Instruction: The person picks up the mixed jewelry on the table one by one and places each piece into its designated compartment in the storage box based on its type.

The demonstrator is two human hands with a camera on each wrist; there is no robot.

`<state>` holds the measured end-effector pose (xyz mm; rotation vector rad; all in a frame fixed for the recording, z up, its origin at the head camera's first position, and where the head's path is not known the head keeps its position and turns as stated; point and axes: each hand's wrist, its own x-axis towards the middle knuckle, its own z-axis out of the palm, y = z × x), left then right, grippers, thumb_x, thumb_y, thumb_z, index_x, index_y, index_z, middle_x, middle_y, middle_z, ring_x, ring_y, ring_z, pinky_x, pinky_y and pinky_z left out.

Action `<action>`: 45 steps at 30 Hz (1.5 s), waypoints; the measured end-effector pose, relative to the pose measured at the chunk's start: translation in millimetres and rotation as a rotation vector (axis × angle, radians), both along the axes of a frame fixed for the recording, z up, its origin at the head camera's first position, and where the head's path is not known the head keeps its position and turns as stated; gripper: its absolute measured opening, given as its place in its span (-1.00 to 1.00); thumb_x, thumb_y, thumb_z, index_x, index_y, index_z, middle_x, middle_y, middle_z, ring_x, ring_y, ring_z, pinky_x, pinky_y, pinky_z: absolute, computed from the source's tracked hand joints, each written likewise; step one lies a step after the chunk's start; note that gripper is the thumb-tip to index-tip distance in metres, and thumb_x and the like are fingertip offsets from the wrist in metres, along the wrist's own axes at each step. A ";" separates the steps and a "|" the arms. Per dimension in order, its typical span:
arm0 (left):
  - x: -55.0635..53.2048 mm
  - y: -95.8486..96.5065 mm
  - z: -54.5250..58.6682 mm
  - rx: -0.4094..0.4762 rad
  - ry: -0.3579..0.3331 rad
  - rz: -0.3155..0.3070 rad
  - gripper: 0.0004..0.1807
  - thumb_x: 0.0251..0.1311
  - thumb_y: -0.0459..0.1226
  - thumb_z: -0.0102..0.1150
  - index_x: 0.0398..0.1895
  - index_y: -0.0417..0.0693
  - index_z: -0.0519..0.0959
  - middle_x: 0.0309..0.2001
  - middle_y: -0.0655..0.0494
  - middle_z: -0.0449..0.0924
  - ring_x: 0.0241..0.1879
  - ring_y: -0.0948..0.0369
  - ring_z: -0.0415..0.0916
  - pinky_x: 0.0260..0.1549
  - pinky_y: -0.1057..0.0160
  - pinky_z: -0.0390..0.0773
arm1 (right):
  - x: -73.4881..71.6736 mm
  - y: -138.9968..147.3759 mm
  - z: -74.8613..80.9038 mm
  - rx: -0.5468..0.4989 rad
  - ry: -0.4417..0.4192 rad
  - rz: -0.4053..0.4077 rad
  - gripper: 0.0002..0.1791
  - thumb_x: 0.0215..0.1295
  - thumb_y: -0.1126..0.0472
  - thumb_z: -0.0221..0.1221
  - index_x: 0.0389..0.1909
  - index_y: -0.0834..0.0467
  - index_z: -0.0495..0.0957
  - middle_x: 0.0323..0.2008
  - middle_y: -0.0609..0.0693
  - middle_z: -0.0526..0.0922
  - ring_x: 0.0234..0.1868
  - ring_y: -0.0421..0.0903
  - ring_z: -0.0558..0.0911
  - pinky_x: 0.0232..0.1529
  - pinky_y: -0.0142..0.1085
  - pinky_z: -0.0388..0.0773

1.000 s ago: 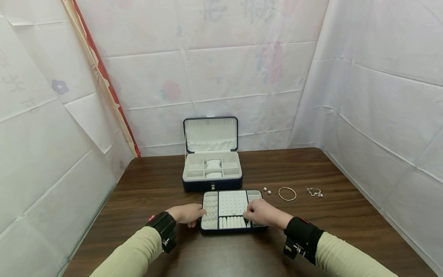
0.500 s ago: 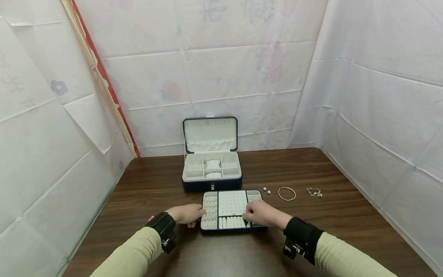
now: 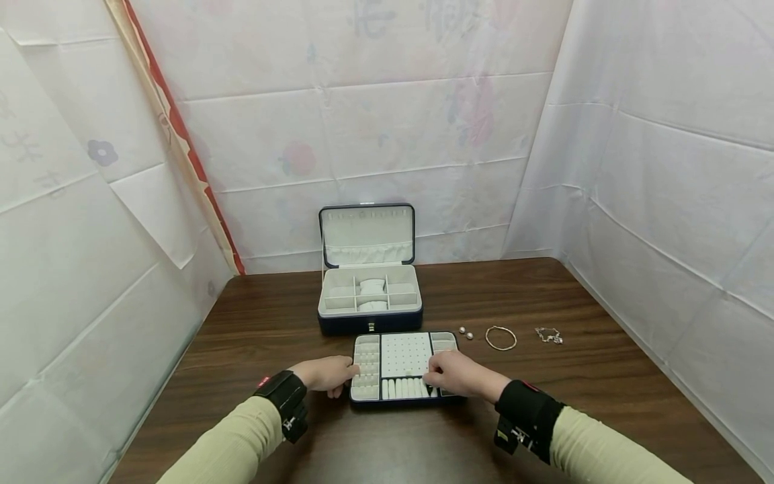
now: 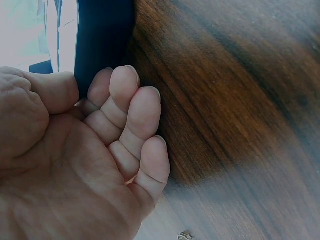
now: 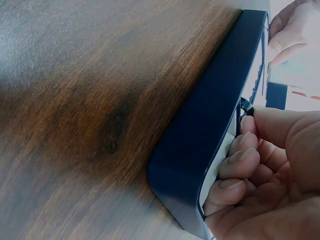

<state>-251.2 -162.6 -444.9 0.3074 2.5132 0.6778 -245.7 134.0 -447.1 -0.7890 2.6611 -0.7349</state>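
From the head view, we hold the jewelry tray [image 3: 404, 368] on the table [image 3: 544, 282], just before the open jewelry box [image 3: 369, 296]. Our left hand [image 3: 326, 374] and right hand [image 3: 455, 374] curl on its two ends. It looks light and stiff. Pearl earrings [image 3: 464, 331], a bangle [image 3: 502, 337] and a chain bracelet [image 3: 549, 335] lie near.

Left wrist: our fingers [image 4: 131, 117] curl against the dark tray wall [image 4: 102, 40].

Right wrist: our fingers [image 5: 240, 160] hook inside the rim [image 5: 210, 125]. The short ends are good spots to hold.

Pale green sleeves [image 3: 242, 440]; black wrist straps [image 3: 289, 403], red tabs.
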 end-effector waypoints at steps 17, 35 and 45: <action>2.6 -0.1 1.6 0.009 0.003 0.016 -0.73 0.54 -0.16 -0.12 -0.27 -0.10 0.48 -0.58 0.00 0.49 -0.57 0.14 0.43 -0.46 0.24 0.37 | -2.1 3.6 3.4 -0.019 -0.018 0.085 -0.71 0.45 0.23 0.20 -0.54 0.06 0.49 -0.58 -0.20 0.34 -0.49 -0.25 0.34 -0.41 -0.34 0.27; -0.1 0.0 2.2 0.005 -0.021 0.011 -0.72 0.55 -0.16 -0.13 -0.27 -0.10 0.48 -0.57 0.01 0.50 -0.56 0.15 0.43 -0.44 0.24 0.37 | -3.6 6.8 5.5 -0.012 -0.015 0.136 -0.72 0.44 0.25 0.20 -0.53 0.06 0.48 -0.56 -0.21 0.32 -0.48 -0.28 0.32 -0.40 -0.35 0.26; -1.2 -0.3 1.9 0.013 -0.028 0.015 -0.72 0.55 -0.15 -0.13 -0.28 -0.10 0.48 -0.56 0.01 0.50 -0.55 0.15 0.43 -0.44 0.24 0.38 | -2.1 3.8 5.2 0.015 -0.014 0.077 -0.72 0.39 0.25 0.22 -0.54 0.03 0.47 -0.56 -0.20 0.34 -0.48 -0.25 0.34 -0.40 -0.34 0.27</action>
